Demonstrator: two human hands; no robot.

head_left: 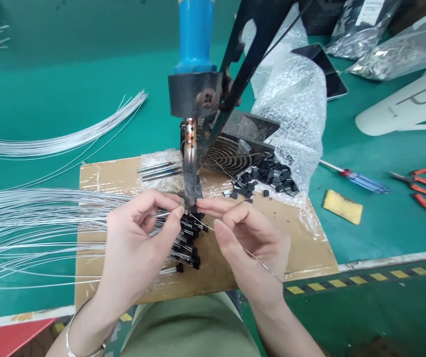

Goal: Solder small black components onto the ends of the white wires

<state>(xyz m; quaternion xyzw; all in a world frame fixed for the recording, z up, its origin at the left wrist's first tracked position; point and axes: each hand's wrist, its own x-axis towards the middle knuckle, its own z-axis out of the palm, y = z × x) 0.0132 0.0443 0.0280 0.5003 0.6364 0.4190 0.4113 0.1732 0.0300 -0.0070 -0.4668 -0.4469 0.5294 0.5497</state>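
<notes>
Left hand (142,243): a pale wire (157,215) is pinched between thumb and forefinger, just beneath the iron's tip.
Right hand (252,243): a thin wire (261,263) is held by curled fingers, the forefinger extended toward the tip.
Soldering iron (195,39): held upright, tip down, over the cardboard (291,243).
Black pieces (272,176): heaped beside the fan (231,153).

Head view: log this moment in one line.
left hand pinches white wire | right hand beside soldering iron | black pieces piled
</notes>
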